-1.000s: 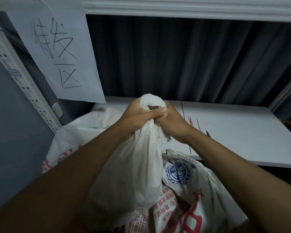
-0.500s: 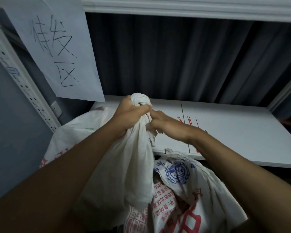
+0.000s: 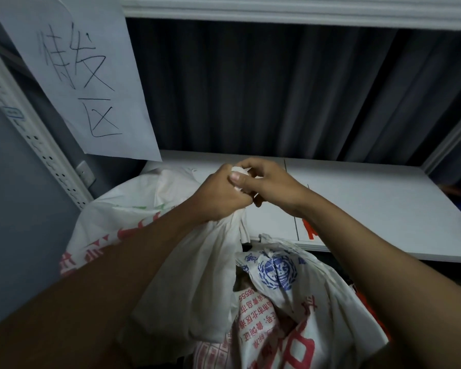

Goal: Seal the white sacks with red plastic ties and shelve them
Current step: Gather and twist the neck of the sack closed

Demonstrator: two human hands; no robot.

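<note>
While the left hand point(image 3: 218, 195) grips the white sack's point(image 3: 197, 275) gathered neck, the right hand's point(image 3: 269, 182) fingers pinch its top.

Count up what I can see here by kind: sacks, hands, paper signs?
White sacks: 3: held sack, printed sack, sack behind
Hands: 2: left hand, right hand, both gripping the held sack's neck
Paper signs: 1: paper sign
Total: 6

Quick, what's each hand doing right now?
Left hand: grips the gathered neck of the white sack.
Right hand: fingers curled on the bunched top of the same sack.
</note>
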